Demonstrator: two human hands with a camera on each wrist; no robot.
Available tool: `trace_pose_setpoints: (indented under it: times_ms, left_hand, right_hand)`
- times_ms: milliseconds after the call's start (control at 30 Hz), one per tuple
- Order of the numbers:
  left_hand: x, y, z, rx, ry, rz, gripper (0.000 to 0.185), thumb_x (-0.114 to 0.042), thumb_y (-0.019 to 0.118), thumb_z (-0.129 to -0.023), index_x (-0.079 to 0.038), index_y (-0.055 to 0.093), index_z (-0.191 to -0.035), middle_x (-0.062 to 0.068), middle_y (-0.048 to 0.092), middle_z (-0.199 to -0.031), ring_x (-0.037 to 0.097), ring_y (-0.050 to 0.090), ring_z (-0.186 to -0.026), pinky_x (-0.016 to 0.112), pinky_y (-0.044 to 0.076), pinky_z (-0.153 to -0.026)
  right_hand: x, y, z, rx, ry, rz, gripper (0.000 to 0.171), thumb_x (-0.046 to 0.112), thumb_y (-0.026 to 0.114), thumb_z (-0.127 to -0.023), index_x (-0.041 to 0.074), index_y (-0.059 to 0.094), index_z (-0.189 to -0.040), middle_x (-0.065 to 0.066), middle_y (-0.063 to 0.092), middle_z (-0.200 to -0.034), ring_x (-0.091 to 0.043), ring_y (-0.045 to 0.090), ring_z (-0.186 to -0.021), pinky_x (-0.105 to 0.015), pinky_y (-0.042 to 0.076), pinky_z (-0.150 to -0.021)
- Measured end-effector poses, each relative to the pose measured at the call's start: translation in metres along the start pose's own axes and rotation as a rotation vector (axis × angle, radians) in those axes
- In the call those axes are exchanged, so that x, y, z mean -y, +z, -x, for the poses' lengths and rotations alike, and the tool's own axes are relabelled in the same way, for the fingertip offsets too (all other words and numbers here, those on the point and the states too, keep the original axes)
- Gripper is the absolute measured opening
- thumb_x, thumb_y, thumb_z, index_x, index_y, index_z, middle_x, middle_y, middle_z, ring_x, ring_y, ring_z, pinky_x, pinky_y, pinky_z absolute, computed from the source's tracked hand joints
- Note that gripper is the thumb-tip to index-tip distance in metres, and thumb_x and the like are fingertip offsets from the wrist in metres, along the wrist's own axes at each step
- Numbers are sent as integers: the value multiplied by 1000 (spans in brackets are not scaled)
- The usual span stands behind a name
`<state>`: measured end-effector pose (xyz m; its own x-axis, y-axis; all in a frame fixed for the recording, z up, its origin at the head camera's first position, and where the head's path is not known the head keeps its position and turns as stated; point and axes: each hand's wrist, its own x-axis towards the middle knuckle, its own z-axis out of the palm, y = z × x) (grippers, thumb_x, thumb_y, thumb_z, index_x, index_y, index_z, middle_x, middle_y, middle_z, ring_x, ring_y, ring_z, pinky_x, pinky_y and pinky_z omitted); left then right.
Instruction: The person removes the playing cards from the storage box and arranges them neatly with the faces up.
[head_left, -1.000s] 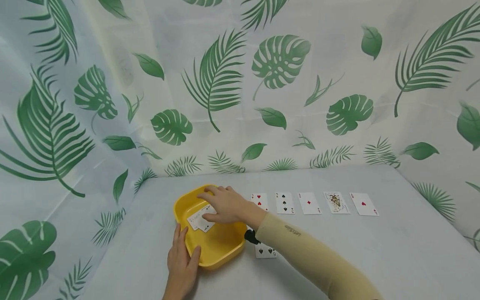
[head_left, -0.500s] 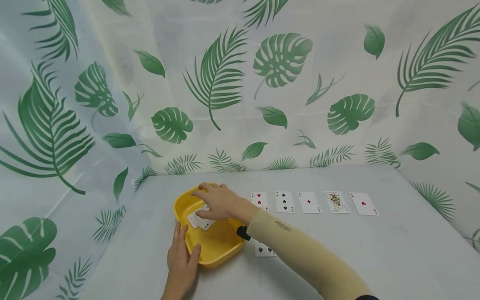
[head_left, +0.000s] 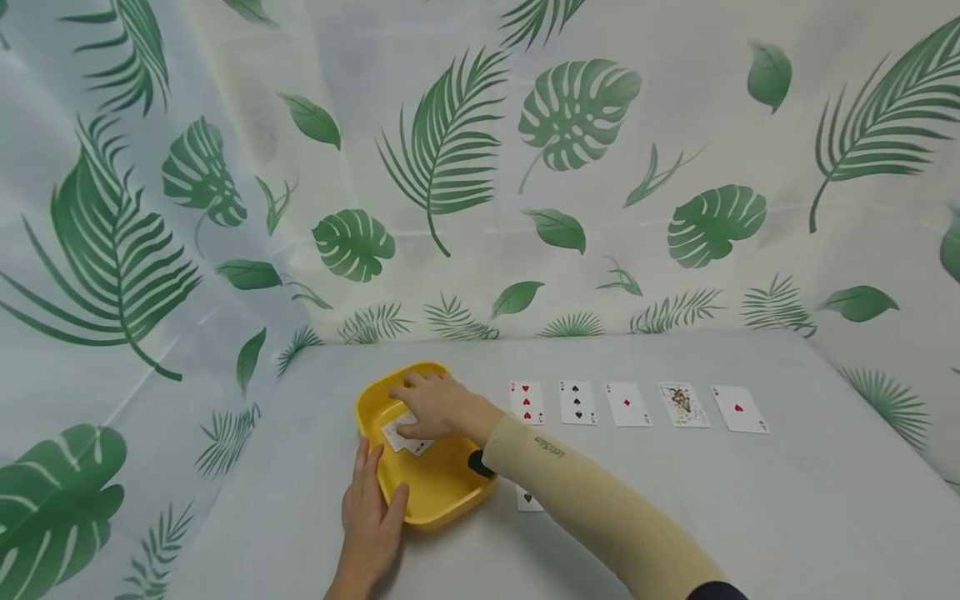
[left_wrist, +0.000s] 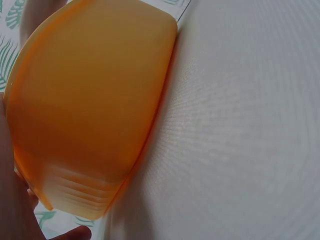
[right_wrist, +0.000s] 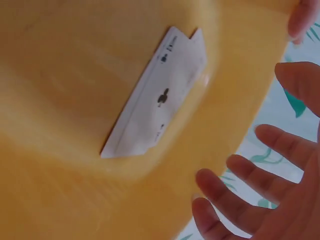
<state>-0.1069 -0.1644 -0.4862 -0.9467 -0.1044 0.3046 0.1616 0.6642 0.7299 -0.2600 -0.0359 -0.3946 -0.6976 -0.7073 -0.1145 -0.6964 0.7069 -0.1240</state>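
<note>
while the left hand (head_left: 372, 518) steadies the near left side of the yellow tray (head_left: 442, 493), thumb hooked on the rim and straight fingers lying along the outside wall, the right hand (head_left: 438, 405) hovers low over the tray's far end. its fingers (right_wrist: 260, 176) are spread and loose, grasping nothing; the wrist view shows them released, apart from the cards in the tray (head_left: 406, 438). a second ago that hand sat a little nearer the middle of the tray with the same small overlapping pile under it, so it has slid slightly toward the far left rim while the pile stayed flat on the tray floor. that suggests to me the cards are already dropped there and the hand is done with them. along the counter's (head_left: 750, 500) far side five cards (head_left: 636, 405) lie face up in a row, well apart from the tray, and one more card (head_left: 528, 498) peeks out from under the right sleeve (head_left: 600, 508), just beside the tray.
</note>
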Motion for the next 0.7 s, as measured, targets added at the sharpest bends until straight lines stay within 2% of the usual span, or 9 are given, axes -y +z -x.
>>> trace_pose_setpoints:
  times_ms: [233,467,700]
  left_hand:
    - [-1,0,-1,9,-21,5,59,-20,53,-103,-2,29,-153,17,12,-166,48,25,-142,70,18,-106]
    - [-1,1,-2,15,-45,-3,60,-20,54,-103,-2,28,-154,16,11,-167,46,24,-143,67,18,-108]
    - [-1,0,-2,17,-44,-10,60,-21,54,-103,-3,29,-154,16,12,-167,46,26,-142,67,19,-107]
  right_hand:
    - [1,13,-9,108,51,65,69,57,64,-93,24,47,-151,-8,45,-151,-31,52,-129,-44,42,-107]
    - [3,26,-13,125,97,146,76,65,67,-86,25,52,-148,-6,54,-137,-27,59,-110,-41,46,-102]
    - [5,33,-14,143,101,221,77,69,63,-87,24,51,-148,-7,53,-140,-28,58,-113,-41,45,-104]
